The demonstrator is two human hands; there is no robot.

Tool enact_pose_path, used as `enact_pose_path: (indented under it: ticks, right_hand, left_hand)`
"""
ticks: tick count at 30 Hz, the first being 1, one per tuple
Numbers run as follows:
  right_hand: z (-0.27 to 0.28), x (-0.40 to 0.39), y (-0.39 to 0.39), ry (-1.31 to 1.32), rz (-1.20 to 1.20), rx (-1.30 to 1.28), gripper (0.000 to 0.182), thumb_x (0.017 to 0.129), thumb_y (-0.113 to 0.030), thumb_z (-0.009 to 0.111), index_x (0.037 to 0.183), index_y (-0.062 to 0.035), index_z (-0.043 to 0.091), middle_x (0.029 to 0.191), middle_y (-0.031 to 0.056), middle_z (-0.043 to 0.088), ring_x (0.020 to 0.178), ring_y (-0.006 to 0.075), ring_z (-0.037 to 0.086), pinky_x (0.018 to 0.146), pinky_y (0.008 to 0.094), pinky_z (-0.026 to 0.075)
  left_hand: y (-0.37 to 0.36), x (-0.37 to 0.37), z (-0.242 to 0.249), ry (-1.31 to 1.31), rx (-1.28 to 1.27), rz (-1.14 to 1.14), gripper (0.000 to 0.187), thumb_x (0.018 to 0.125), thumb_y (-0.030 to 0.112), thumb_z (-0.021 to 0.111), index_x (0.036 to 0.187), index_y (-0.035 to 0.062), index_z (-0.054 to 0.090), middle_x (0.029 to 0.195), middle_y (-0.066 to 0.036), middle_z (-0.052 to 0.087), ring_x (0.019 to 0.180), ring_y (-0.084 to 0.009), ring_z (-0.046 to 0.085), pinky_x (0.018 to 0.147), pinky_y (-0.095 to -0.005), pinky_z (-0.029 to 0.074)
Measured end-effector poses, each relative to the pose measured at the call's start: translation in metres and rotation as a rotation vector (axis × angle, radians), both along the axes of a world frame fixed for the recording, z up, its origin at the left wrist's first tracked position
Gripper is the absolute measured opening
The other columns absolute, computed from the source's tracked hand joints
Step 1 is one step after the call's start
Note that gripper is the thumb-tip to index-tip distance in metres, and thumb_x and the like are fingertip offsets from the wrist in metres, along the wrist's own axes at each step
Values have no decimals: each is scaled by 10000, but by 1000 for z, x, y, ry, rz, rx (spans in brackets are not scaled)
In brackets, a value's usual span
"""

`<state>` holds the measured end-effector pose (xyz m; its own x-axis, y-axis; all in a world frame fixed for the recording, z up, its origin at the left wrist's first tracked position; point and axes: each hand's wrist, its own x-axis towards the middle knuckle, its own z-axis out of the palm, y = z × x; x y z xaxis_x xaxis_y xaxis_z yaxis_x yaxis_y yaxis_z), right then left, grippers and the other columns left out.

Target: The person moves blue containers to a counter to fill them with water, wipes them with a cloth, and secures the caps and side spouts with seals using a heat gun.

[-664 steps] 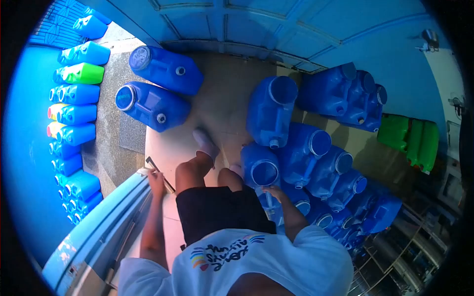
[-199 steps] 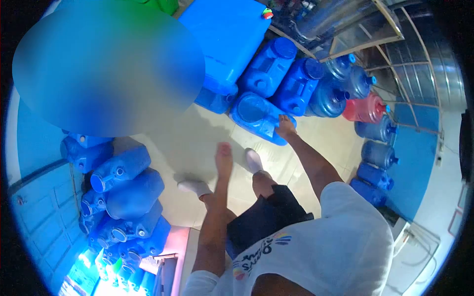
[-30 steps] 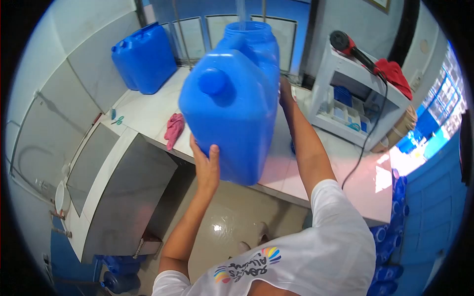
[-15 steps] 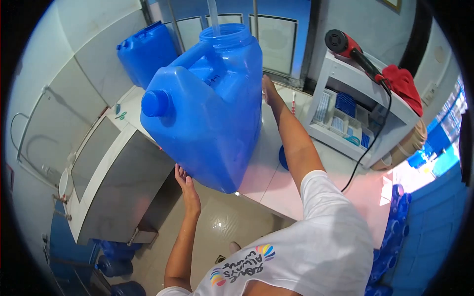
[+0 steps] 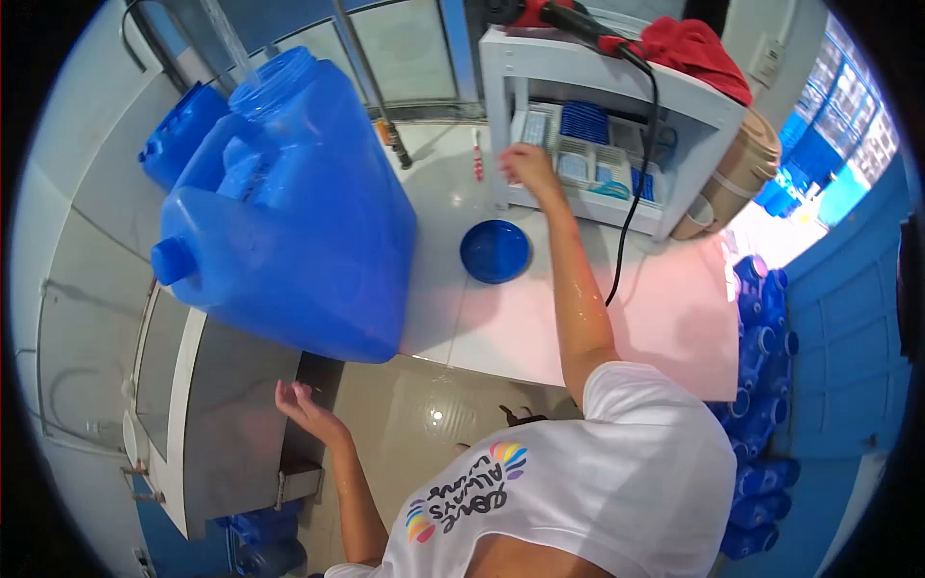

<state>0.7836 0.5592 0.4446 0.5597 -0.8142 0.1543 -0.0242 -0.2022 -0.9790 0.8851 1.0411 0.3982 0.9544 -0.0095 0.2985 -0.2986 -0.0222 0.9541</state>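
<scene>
A large blue water jug (image 5: 318, 222) stands on the white counter, its wide mouth uncapped at the top. A stream of water (image 5: 229, 39) runs down into that mouth. A small blue cap closes the spout at the jug's lower left. My left hand (image 5: 313, 412) hangs in the air below the jug, apart from it, with loosely spread, empty fingers. Over the counter, my right hand (image 5: 528, 166) is beside the white shelf, fingers slightly bent and nothing visible in them. A round blue lid (image 5: 494, 251) and a red-and-white toothbrush-like stick (image 5: 477, 156) lie on the counter nearby.
The white shelf (image 5: 496, 116) holds trays of small items, a red heat gun (image 5: 540, 13) and a red cloth (image 5: 696, 58). Its black cord (image 5: 638, 193) trails onto the counter. Another blue jug (image 5: 183, 135) stands behind at left. Blue bottles (image 5: 756, 414) are stacked at right.
Both hands have come away from the jug; the right has moved toward the shelf. The view has swung right, so the jug appears further left and the blue lid shows fully.
</scene>
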Motion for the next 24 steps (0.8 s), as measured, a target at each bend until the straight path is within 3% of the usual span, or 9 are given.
enact_pose_path:
  ticks: [4,6,7,8,11,15,21,23,24]
  right_hand:
    - [-20,-71,-35,370,-765,-440,151,748,-97,546,815,-38,668,968,137,618,886,311,579,744,392,465]
    - [-23,-86,-52,455,-836,-486,166,752,-109,541,832,-52,676,1074,148,595,1005,328,545,807,413,440]
    - [-9,-93,-51,694,-893,-528,197,760,-123,524,877,-73,675,1144,142,558,1077,323,494,862,430,402]
    - [-2,-99,-50,937,-938,-567,232,768,-137,506,922,-93,674,1214,136,521,1150,318,442,917,448,364]
    - [-30,-112,-81,1084,-796,-515,313,788,-179,504,1068,-116,627,1339,125,405,1259,375,283,985,512,261]
    - [-39,-115,-92,1089,-688,-606,327,797,-228,470,1032,-85,648,1332,151,401,1204,393,356,945,598,241]
    - [13,-107,-55,1010,-778,-637,289,804,-209,493,1021,-106,652,1093,170,567,1087,381,466,906,480,356]
    - [33,-92,-11,611,-766,-869,271,828,-194,499,1034,-98,647,915,173,597,944,344,545,832,397,413]
    - [45,-84,30,393,-638,-789,271,835,-179,507,1055,-86,636,870,169,584,868,310,558,790,368,423]
  left_hand:
    - [-9,-29,-31,-101,149,-166,297,893,111,459,1163,-3,409,1041,-101,492,931,-174,483,828,-292,400]
    - [-23,-48,-33,-263,328,-414,269,867,50,489,1125,-8,435,958,-99,520,853,-163,516,752,-280,428]
    - [-32,-52,-31,-407,442,-520,273,858,28,496,1123,-7,436,908,-93,531,798,-156,533,711,-272,440]
    - [-39,-55,-28,-410,446,-512,273,858,28,496,1123,-7,436,908,-93,531,798,-156,533,711,-272,440]
    - [-57,-63,-21,-393,464,-723,267,852,5,499,1112,-11,444,830,-104,546,724,-165,543,683,-281,451]
    - [-65,-65,-15,-335,432,-739,268,841,-3,505,1105,-15,463,816,-116,564,698,-187,563,655,-284,461]
    - [-94,-64,17,-373,309,-740,204,833,2,511,1035,-11,533,873,-112,571,725,-190,567,634,-276,460]
    - [-114,-68,44,-437,296,-756,165,842,38,523,996,-7,562,891,-97,571,762,-180,559,657,-270,450]
    - [-125,-70,58,-444,268,-746,154,846,61,533,979,-4,574,896,-90,572,780,-174,555,671,-266,444]
